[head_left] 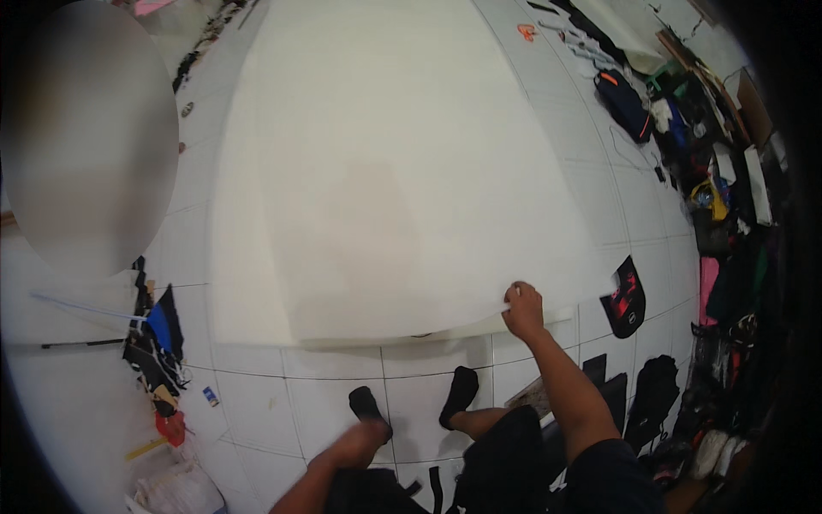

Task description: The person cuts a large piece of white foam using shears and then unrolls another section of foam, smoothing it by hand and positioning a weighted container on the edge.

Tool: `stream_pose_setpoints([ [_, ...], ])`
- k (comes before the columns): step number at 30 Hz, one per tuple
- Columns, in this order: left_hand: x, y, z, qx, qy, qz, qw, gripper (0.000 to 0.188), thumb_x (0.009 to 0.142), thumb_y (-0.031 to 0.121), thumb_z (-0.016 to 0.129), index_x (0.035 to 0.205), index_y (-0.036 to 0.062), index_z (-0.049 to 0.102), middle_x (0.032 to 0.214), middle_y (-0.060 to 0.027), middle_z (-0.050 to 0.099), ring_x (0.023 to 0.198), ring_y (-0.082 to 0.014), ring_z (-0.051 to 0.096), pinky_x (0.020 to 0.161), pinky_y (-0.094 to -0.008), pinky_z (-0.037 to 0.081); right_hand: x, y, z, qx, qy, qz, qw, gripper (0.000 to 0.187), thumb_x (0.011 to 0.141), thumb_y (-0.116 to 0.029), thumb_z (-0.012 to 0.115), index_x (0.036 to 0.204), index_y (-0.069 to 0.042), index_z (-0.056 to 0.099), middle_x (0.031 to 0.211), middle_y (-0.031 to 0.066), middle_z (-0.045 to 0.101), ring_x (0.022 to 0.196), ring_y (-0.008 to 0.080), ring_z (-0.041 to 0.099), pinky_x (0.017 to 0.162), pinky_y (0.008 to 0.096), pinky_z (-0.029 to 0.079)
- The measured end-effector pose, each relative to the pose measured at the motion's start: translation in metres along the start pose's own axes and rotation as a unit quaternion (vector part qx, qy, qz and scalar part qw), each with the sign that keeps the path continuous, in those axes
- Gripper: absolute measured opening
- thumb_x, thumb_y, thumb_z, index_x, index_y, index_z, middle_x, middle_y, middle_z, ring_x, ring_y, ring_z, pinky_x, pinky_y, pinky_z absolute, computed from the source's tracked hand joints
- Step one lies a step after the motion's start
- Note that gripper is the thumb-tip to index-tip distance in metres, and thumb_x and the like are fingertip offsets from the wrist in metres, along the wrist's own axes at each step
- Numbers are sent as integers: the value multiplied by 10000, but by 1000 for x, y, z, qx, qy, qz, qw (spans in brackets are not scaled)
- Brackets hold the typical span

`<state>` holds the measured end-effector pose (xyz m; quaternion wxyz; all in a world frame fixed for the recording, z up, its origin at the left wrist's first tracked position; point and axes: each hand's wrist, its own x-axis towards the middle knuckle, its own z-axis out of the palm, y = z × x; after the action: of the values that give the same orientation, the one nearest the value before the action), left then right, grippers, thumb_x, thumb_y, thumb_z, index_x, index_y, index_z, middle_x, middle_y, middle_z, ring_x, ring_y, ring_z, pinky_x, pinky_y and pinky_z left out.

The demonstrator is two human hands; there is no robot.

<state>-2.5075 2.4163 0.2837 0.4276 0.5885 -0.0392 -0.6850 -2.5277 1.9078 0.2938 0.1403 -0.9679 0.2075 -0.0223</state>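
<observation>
A large white sheet, whether of paper, cloth or thin foam I cannot tell, spreads before me over the floor. My right hand is closed on its near edge, right of the middle, and the edge is slightly raised there. Beneath it a strip of a second pale layer shows. Smeared by motion, my left hand is low in front of me by my left foot, away from the sheet; its fingers cannot be made out.
My feet in black socks stand on white tiles just short of the sheet. A black and red curved piece lies beside its right corner. Orange scissors lie farther off. Piled bags and clutter line the right; scraps lie left.
</observation>
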Motion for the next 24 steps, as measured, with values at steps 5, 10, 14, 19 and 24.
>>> stream_pose_setpoints([
  [5,165,68,-134,-314,290,-41,903,938,786,748,463,1426,84,294,1387,-176,375,1232,-316,401,933,-497,439,4,84,106,-14,-131,77,988,211,781,-158,571,966,-79,506,785,124,639,795,303,626,900,466,385],
  [10,219,52,-198,-453,359,358,733,876,808,690,461,1424,88,307,1430,-136,355,1262,-299,386,1028,-493,336,27,96,165,-19,-81,53,995,207,787,-155,553,971,-77,497,727,128,637,735,333,625,816,448,415],
  [14,216,21,-225,-630,319,475,526,786,820,579,497,1385,48,364,1403,-120,399,1259,-314,395,1045,-476,325,22,143,170,-55,-35,127,990,212,797,-187,536,977,-79,500,716,151,636,721,352,631,745,466,439],
  [19,199,34,-260,-659,370,468,458,745,818,543,513,1357,41,400,1367,-125,440,1248,-326,414,1042,-469,336,43,140,157,-23,186,188,964,198,779,-152,548,958,-72,519,769,165,645,752,353,623,743,469,448],
  [24,129,86,-293,-506,375,563,536,565,857,384,524,1291,28,455,1303,-131,493,1182,-325,473,1007,-437,381,36,125,152,12,211,254,944,199,776,-164,564,954,-81,530,801,169,648,795,357,618,790,453,430],
])
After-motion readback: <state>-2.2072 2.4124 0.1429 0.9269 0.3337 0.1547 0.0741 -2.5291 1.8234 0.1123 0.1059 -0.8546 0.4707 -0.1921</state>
